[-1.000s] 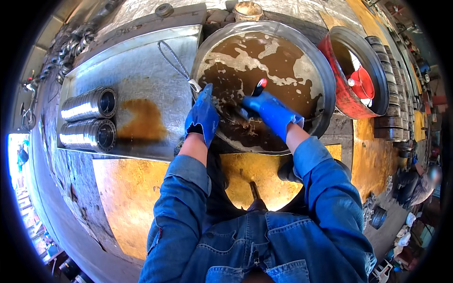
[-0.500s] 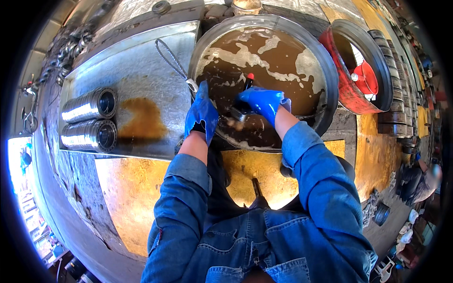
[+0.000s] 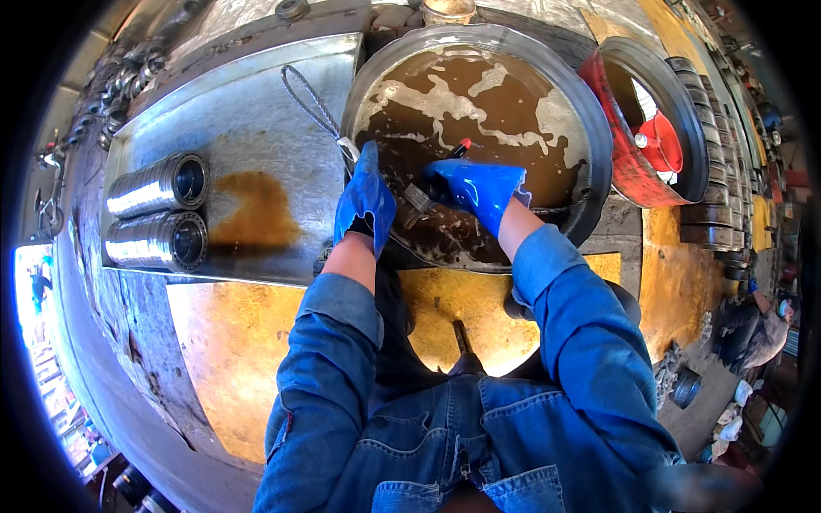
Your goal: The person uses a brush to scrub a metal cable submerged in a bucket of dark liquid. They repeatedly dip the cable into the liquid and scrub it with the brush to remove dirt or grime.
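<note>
The left hand point(image 3: 366, 205), in a blue glove, is at the left edge of the round metal tub point(image 3: 590, 120), beside the right edge of the metal tray point(image 3: 256, 94). Its fingers are largely hidden by the back of the glove. They lie at the bound, pale end of a braided loop point(image 3: 310, 101); whether they are closed on it cannot be told. The rest of the loop reaches over the tray's right side.

The right hand point(image 3: 483, 188), gloved likewise, is over the near half of the tub, its fingers closed around a brush-like tool point(image 3: 417, 200). The glove covers the middle of the tool; only the red-tipped dark handle end and the pale, blocky head emerge. The head points toward the tub's near left edge. Its working face is hard to make out, and contact with the brown, foam-streaked liquid point(image 3: 505, 107) cannot be confirmed.

Two rows of metal rings point(image 3: 158, 214) lie side by side near the tray's near left corner, with an orange-brown stain point(image 3: 255, 209) at their right ends. Right of the tub stands a tilted red drum point(image 3: 617, 162); a red vessel point(image 3: 658, 145) inside it is partly concealed by its wall. A pale-rimmed pail point(image 3: 449, 12) beyond the tub's far edge is cut off by the frame. A dark shape at lower right is too blurred to identify.
</note>
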Demonstrator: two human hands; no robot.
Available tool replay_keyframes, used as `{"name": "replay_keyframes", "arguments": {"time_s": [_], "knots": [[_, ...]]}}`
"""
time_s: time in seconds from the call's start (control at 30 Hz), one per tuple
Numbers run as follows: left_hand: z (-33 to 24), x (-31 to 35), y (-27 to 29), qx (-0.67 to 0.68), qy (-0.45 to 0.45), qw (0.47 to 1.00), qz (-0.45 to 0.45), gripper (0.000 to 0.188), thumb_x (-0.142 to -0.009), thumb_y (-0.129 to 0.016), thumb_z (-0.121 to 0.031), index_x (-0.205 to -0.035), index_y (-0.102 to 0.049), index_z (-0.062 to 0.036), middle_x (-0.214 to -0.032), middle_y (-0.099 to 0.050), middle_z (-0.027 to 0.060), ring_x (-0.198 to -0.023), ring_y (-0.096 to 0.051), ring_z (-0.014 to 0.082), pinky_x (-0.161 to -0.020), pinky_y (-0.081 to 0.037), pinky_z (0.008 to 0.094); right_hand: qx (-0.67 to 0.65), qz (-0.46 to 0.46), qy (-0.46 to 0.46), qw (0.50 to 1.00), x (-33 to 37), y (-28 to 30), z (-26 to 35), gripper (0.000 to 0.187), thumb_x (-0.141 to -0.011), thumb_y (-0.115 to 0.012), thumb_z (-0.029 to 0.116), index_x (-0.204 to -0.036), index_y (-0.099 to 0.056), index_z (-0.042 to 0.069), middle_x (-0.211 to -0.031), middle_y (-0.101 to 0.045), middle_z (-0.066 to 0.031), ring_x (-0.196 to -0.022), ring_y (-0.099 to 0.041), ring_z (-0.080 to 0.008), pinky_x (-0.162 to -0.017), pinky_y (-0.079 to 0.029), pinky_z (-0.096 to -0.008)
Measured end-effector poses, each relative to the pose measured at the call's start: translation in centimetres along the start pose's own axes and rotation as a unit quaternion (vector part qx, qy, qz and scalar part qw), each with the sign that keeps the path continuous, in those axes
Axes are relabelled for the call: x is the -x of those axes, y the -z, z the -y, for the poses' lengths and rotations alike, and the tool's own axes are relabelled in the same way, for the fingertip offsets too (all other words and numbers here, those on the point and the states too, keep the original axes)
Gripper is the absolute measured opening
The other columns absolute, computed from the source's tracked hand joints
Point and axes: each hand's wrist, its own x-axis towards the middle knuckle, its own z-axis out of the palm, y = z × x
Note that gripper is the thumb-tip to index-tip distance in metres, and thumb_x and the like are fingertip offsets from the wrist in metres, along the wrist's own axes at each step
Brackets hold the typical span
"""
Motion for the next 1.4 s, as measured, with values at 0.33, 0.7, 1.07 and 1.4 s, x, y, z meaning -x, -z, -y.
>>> {"name": "replay_keyframes", "arguments": {"time_s": [0.33, 0.7, 1.07, 1.4], "knots": [[8.9, -8.1, 3.6, 0.017, -0.11, 0.992, 0.051, 0.053, -0.107, -0.045, -0.016, -0.159, -0.038, -0.0111, -0.16, -0.047, 0.014, -0.142, -0.05, 0.0306, -0.119, -0.038, 0.0378, 0.53, -0.159, 0.422, 0.718, 4.9, -0.6, -1.6, 0.028, -0.091, -0.07, 0.035, -0.109, -0.072, 0.014, -0.09, -0.072, -0.0144, -0.08, -0.072, -0.0322, -0.074, -0.058, -0.0436], [3.2, -5.5, 2.3, 0.126, 0.015, 0.991, 0.043, 0.054, -0.102, -0.059, -0.026, -0.154, -0.047, -0.0194, -0.13, -0.057, 0.0125, -0.116, -0.058, 0.0281, -0.099, -0.047, 0.038, 0.643, -0.148, 0.566, 0.495, 4.4, -1.3, -3.9, 0.032, -0.091, -0.065, 0.019, -0.122, -0.071, 0.017, -0.124, -0.066, -0.014, -0.074, -0.072, -0.0256, -0.058, -0.055, -0.0428], [6.6, -6.8, 2.0, 0.262, 0.016, 0.959, 0.11, 0.048, -0.11, -0.043, -0.016, -0.158, -0.042, -0.011, -0.152, -0.057, 0.0077, -0.131, -0.058, 0.0224, -0.115, -0.043, 0.032, 0.699, -0.065, 0.504, 0.503, 6.4, 0.7, -5.2, 0.039, -0.09, -0.068, 0.023, -0.129, -0.066, 0.022, -0.136, -0.064, -0.0142, -0.074, -0.073, -0.0283, -0.054, -0.055, -0.0423], [8.6, -4.7, 1.6, -0.21, -0.21, 0.949, 0.109, 0.044, -0.098, -0.053, -0.006, -0.142, -0.057, -0.0065, -0.132, -0.066, 0.0153, -0.115, -0.066, 0.0249, -0.097, -0.052, 0.032, 0.534, -0.101, 0.138, 0.828, 6.5, 3.3, -5.5, 0.035, -0.097, -0.065, 0.04, -0.124, -0.072, 0.019, -0.116, -0.075, -0.0113, -0.099, -0.073, -0.0321, -0.083, -0.058, -0.0402]]}}
